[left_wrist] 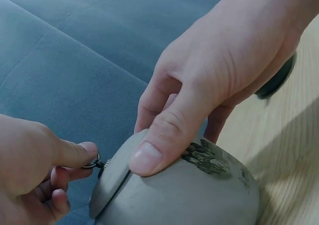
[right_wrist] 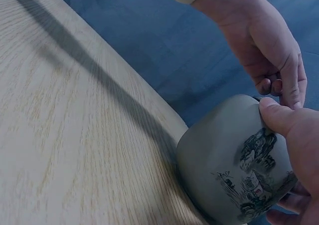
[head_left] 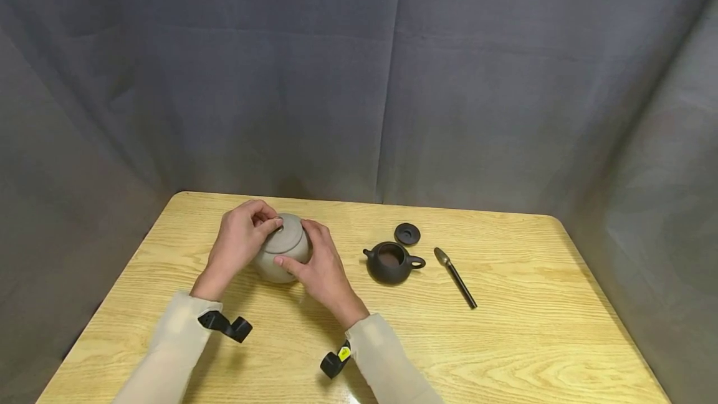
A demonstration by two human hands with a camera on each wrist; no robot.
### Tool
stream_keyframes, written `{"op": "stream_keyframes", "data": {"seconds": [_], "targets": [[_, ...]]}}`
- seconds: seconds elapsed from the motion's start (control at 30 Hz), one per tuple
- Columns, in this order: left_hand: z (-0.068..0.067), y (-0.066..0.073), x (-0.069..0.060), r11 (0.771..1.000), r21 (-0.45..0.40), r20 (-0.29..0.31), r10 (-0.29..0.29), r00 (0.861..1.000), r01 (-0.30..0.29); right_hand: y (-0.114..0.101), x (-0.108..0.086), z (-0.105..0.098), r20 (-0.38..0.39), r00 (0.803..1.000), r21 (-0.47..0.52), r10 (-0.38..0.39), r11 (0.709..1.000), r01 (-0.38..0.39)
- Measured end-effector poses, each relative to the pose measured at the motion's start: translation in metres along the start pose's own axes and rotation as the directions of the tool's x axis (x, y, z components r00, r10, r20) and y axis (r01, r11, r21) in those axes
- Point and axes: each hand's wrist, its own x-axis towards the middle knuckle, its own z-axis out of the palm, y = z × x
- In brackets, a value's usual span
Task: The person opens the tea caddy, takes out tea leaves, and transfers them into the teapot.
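Left hand (head_left: pixel 238 239), head view: thumb and fingertips pinched together at the top of the jar lid (head_left: pixel 287 243), presumably to control it from its centre.
Right hand (head_left: pixel 325 267), head view: curved round the jar's right side, thumb towards the wearer; likely a brace to steady the body.
Jar (head_left: pixel 275 270), head view: matte grey, squat and rounded; on the left part of the table (head_left: pixel 505 341), between both hands, flat lid on top.
Teapot (head_left: pixel 391 274), head view: dark, low-bellied, uncovered; spout left, looped handle right.
Teapot lid (head_left: pixel 407 234), head view: dark disc, just behind the pot, perhaps set there to leave the mouth free.
Spoon (head_left: pixel 456 277), head view: dull metallic bowl, slim black handle; laid aslant right of the teapot, apparently within the right hand's reach.
Metal ring, left wrist view: small loop (left_wrist: pixel 94 163) at the lid's centre, pinched by the left hand; a natural finger-hold.
Seam, left wrist view: dark line (left_wrist: pixel 113 195) between lid and body; whether the lid is raised, cannot tell.
Painted scene, right wrist view: blackish landscape (right_wrist: pixel 256 175) on the jar's smooth, ceramic-looking wall.
Tabletop, right wrist view: pale, streaked wood grain.
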Motion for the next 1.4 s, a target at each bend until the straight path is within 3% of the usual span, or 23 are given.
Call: {"op": "stream_keyframes", "data": {"seconds": [0.17, 0.53, 0.63, 0.77, 0.87, 0.97, 1.1, 1.4], "targets": [[0.002, -0.001, -0.002, 0.999, -0.025, -0.018, -0.035, 0.999, 0.034, 0.000, -0.001, 0.001, 0.000, 1.000, -0.002, 0.009, 1.000, -0.009], [0.001, -0.003, -0.005, 0.998, -0.043, -0.032, -0.038, 0.999, 0.036, -0.001, -0.002, 0.002, 0.019, 1.000, 0.001, 0.014, 1.000, -0.014], [-0.010, 0.008, -0.005, 0.996, -0.087, -0.107, -0.035, 0.994, 0.026, -0.002, -0.002, 0.003, 0.024, 1.000, 0.002, 0.007, 1.000, -0.007], [-0.038, 0.033, 0.004, 0.989, -0.139, -0.253, 0.019, 0.967, -0.056, -0.002, 0.000, 0.002, -0.005, 1.000, -0.006, -0.009, 1.000, 0.009], [-0.052, 0.039, 0.009, 0.990, -0.115, -0.277, 0.044, 0.960, -0.078, -0.001, 0.000, 0.002, -0.022, 1.000, -0.014, -0.006, 1.000, 0.006], [-0.054, 0.027, 0.008, 0.996, -0.078, -0.260, 0.014, 0.965, -0.036, -0.001, -0.001, 0.004, -0.011, 1.000, -0.011, -0.005, 1.000, 0.004], [-0.053, 0.001, 0.005, 0.999, -0.032, -0.257, -0.032, 0.966, 0.024, -0.002, -0.003, 0.006, 0.004, 1.000, 0.001, 0.000, 1.000, 0.000], [-0.053, -0.042, 0.016, 0.993, 0.006, -0.242, -0.114, 0.964, 0.119, -0.002, -0.003, 0.004, 0.002, 1.000, -0.002, 0.021, 1.000, -0.021]]}}
